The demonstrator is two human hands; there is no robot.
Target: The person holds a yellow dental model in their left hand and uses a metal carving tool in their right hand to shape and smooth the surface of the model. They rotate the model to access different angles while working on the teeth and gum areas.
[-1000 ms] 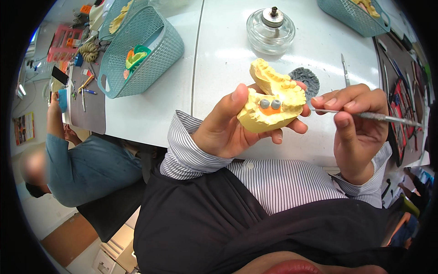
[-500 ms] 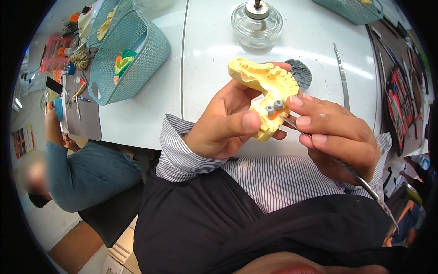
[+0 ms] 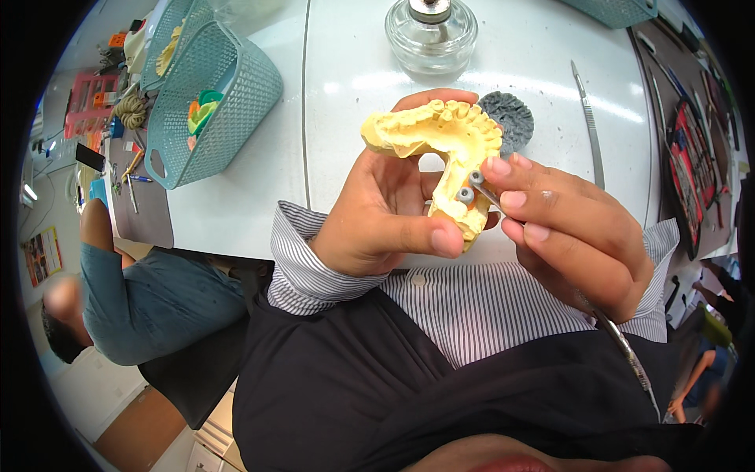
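My left hand [image 3: 377, 224] is closed around a yellow plaster dental cast [image 3: 452, 140], a horseshoe of teeth held up above the table's front edge. Two small grey hollow cylinders [image 3: 465, 195] stand on the cast near my left thumb, with a bit of orange material beside them. In my right hand [image 3: 586, 232], gripped like a pen, is a slim metal dental carver [image 3: 629, 354]. Its working tip meets the cast close by the grey cylinders; whether it touches them I cannot tell. The carver's other end points down toward my apron.
Behind the cast lies a dark grey textured disc [image 3: 510, 122]. A glass spirit lamp [image 3: 431, 43] stands farther back, and a scalpel [image 3: 586, 110] lies to the right. Teal baskets [image 3: 252, 102] are at left, a tool roll [image 3: 688, 165] at far right. Another person [image 3: 173, 307] sits at left.
The cast has turned in my left hand, its far arm swinging left and down. The carver's tip has shifted from the orange area up to the grey cylinders.
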